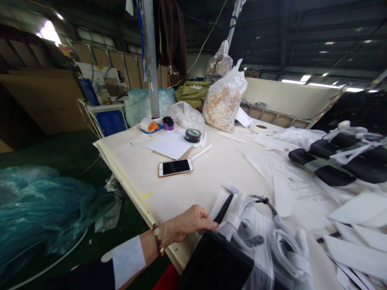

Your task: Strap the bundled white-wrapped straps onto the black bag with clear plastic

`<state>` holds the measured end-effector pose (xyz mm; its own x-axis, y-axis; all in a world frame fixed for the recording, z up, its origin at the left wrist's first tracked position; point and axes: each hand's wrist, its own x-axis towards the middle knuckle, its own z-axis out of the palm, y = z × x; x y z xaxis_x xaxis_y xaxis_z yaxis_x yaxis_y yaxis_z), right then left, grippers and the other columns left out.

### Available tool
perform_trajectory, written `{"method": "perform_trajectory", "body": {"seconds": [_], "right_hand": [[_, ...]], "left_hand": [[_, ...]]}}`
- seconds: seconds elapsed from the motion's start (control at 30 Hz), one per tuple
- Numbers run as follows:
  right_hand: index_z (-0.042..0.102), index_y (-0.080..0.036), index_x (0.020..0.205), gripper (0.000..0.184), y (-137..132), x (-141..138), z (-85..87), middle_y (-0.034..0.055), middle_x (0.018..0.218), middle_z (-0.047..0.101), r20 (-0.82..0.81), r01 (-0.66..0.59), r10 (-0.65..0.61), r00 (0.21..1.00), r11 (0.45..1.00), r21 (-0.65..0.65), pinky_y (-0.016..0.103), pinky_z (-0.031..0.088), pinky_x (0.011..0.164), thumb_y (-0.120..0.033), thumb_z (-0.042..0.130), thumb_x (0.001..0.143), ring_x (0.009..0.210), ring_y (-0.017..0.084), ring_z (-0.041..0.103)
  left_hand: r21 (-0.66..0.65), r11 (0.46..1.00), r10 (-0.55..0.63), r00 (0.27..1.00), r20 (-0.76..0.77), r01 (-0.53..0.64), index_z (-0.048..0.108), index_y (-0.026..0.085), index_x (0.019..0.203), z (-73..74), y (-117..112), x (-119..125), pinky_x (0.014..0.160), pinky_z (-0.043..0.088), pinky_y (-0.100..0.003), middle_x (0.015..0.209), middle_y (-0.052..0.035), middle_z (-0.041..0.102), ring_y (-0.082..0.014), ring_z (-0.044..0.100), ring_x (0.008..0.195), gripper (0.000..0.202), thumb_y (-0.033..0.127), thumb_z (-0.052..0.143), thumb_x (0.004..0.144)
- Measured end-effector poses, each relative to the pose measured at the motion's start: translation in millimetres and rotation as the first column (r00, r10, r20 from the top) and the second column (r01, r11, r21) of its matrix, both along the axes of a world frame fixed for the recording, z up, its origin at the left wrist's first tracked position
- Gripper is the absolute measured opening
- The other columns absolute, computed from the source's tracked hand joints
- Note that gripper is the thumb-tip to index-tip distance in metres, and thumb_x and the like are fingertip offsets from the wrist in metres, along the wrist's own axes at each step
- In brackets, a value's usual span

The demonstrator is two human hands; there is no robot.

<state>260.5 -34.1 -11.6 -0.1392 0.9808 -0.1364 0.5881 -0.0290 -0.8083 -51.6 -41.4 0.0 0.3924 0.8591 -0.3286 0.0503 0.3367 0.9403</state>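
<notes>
My left hand reaches in from the lower left, a beaded bracelet on its wrist. Its thumb and fingers are pinched together at the lower end of a narrow black piece, backed by white padding. Just below the fingertips is a black case, cut off by the bottom edge of the view. Clear plastic wrap and a coiled, wrapped cable lie against the case on its right. My right hand is out of view.
On the pale table lie a phone, white paper, black tape and a tape dispenser. Wrapped black items and white sheets cover the right. A full plastic bag stands behind; teal plastic lies left.
</notes>
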Motion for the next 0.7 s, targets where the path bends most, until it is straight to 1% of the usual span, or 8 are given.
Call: {"method": "perform_trajectory", "body": {"seconds": [0.07,0.17,0.3,0.43,0.5,0.6,0.67,0.7], "right_hand": [[0.053,-0.051,0.119,0.044,-1,-3,-0.7,-0.0156,0.108,0.064,0.025,0.008,-0.008,1.000,1.000,0.000,0.038,0.061,0.052,-0.051,0.050,0.075,0.091,0.033,0.064],[0.054,-0.052,0.117,0.043,0,-7,-1.2,-0.0180,0.108,0.064,0.050,0.031,-0.031,0.998,1.000,-0.002,0.038,0.060,0.051,-0.051,0.051,0.074,0.094,0.033,0.063],[0.056,-0.049,0.118,0.042,-1,-11,-0.6,-0.0170,0.104,0.066,0.051,0.073,-0.072,0.996,0.997,-0.013,0.041,0.060,0.053,-0.057,0.041,0.079,0.094,0.034,0.063],[0.054,-0.049,0.120,0.046,-4,-16,-1.6,-0.0150,0.104,0.066,0.011,0.129,-0.128,0.992,0.991,-0.021,0.044,0.060,0.057,-0.063,0.032,0.082,0.092,0.033,0.064],[0.049,-0.047,0.126,0.053,-8,-22,-2.8,-0.0125,0.107,0.066,-0.016,0.154,-0.154,0.988,0.988,-0.020,0.045,0.060,0.060,-0.064,0.021,0.085,0.094,0.031,0.064],[0.028,-0.037,0.142,0.067,-13,-36,-2.1,-0.0059,0.116,0.063,-0.121,0.235,-0.237,0.964,0.971,-0.031,0.042,0.060,0.067,-0.061,0.000,0.086,0.104,0.028,0.061],[0.019,-0.029,0.146,0.072,-15,-45,1.3,-0.0020,0.121,0.059,-0.230,0.310,-0.323,0.918,0.946,-0.094,0.040,0.059,0.071,-0.061,-0.003,0.086,0.110,0.026,0.057],[0.018,-0.027,0.146,0.074,-16,-48,3.5,-0.0009,0.123,0.058,-0.280,0.338,-0.365,0.888,0.931,-0.140,0.040,0.058,0.072,-0.064,0.000,0.086,0.111,0.026,0.056]], "left_hand": [[0.052,0.999,0.007,1.000,-0.005,-0.007,0.045,0.015,0.053,1.4,-1,-2,0.053,0.020,-0.025,0.052,0.0060,0.036,-0.0073,0.030,0.054,0.047,0.056,0.069,0.058],[0.111,0.993,-0.025,0.999,-0.039,0.030,0.047,0.015,0.054,3.3,1,-9,0.054,0.023,-0.024,0.053,0.0055,0.040,-0.0078,0.033,0.054,0.044,0.052,0.070,0.060],[0.201,0.973,-0.090,0.988,-0.124,0.114,0.049,0.015,0.051,7.5,6,-23,0.054,0.025,-0.024,0.054,0.0045,0.044,-0.0085,0.036,0.054,0.035,0.038,0.072,0.062],[0.312,0.944,-0.077,0.990,-0.120,0.111,0.047,0.014,0.049,14.1,5,-31,0.067,0.035,-0.024,0.079,-0.0016,0.058,-0.0120,0.049,0.071,0.032,0.029,0.071,0.063],[0.347,0.933,-0.071,0.995,-0.077,0.094,0.045,0.015,0.050,16.9,3,-29,0.073,0.038,-0.025,0.085,-0.0034,0.060,-0.0137,0.052,0.078,0.033,0.031,0.069,0.065],[0.380,0.922,-0.065,0.998,-0.021,0.068,0.044,0.016,0.052,17.4,1,-21,0.073,0.039,-0.025,0.081,-0.0036,0.061,-0.0131,0.053,0.075,0.034,0.035,0.065,0.070],[0.395,0.918,-0.036,0.999,-0.015,0.039,0.041,0.016,0.052,14.8,0,-17,0.069,0.039,-0.024,0.079,-0.0030,0.059,-0.0114,0.051,0.071,0.037,0.038,0.065,0.071],[0.395,0.918,-0.017,1.000,-0.023,0.025,0.041,0.016,0.053,13.0,1,-16,0.065,0.038,-0.023,0.075,-0.0019,0.058,-0.0103,0.049,0.067,0.038,0.040,0.065,0.071]]}}
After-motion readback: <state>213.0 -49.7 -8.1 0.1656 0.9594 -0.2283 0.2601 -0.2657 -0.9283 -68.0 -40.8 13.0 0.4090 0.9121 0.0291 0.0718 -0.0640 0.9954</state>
